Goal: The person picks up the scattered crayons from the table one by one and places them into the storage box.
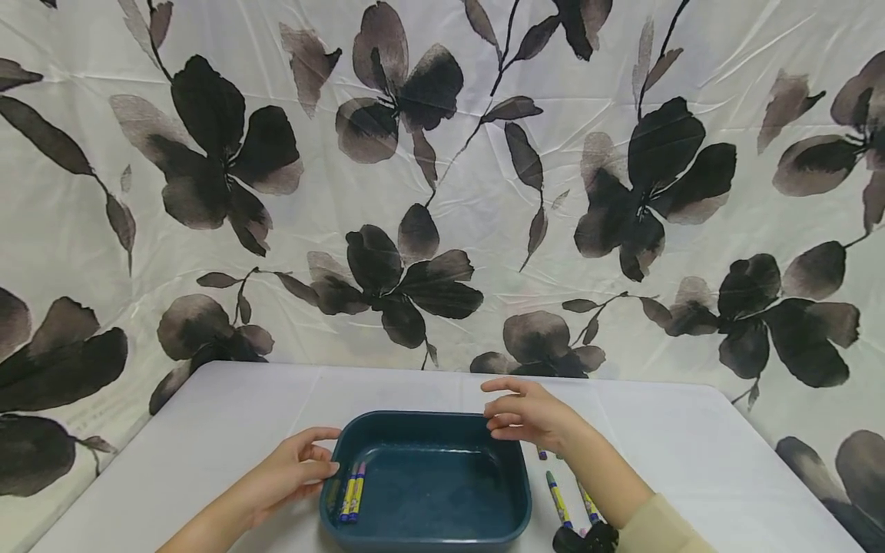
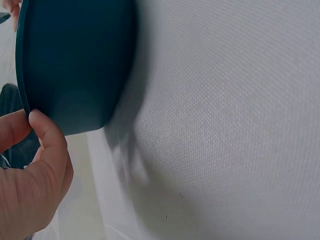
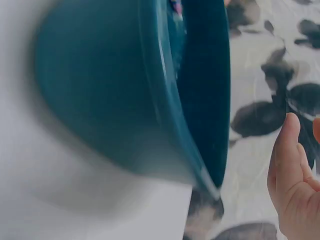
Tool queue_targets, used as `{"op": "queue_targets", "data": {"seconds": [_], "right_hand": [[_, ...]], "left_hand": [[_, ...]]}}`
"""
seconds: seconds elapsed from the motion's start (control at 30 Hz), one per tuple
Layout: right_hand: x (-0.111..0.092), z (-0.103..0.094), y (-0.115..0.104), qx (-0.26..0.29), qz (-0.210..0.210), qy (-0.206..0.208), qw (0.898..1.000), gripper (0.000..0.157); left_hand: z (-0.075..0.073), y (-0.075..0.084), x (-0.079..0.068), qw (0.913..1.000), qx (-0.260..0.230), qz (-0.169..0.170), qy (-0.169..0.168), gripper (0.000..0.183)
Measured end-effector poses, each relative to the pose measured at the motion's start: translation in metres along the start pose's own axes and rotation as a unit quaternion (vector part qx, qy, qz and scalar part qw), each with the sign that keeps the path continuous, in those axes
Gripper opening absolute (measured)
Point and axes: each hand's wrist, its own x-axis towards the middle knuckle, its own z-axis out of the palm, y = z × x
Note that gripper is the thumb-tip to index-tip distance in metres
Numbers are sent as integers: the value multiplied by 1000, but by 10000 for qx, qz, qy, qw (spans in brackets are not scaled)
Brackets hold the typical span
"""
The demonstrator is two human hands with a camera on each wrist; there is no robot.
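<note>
Deep and dark teal, with rounded corners and a thin rolled rim, a tub point(image 1: 435, 495) is sitting on the white surface point(image 1: 263, 407) between the hands. We are seeing its smooth plastic shining: pale streaks are catching along the far inside wall and across the floor. The left hand point(image 1: 297, 472) is grasping the rim at the left side, thumb and fingertip pinching the edge. The right hand point(image 1: 528, 415) is hanging released by the far right corner, its fingers loosely bent and holding nothing; from the right wrist we are finding it apart from the rim.

Inside, against the left wall, two slim crayons point(image 1: 357, 495) are lying side by side, wearing yellow wrappers with dark blue bands and pointing pinkish-purple tips toward the far side. Right of the tub, a green-tipped crayon point(image 1: 558, 499) is resting on the surface, with a second yellow-wrapped one point(image 1: 588, 503) lying partly under the right forearm and a blue end point(image 1: 542, 453) peeking out below the right hand. Beside the beige sleeve point(image 1: 664, 530), a black object point(image 1: 586, 540) is showing, which we are unable to identify. Behind, a white cloth point(image 1: 484, 184) is displaying large black-and-grey flowers.
</note>
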Motion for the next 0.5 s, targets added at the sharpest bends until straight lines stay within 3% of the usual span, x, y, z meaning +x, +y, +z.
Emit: {"op": "queue_targets", "data": {"seconds": [0.5], "right_hand": [[-15, -53, 4, -120, 79, 250, 9996, 48]], "left_hand": [[-1, -2, 2, 10000, -50, -10, -29, 59]]}}
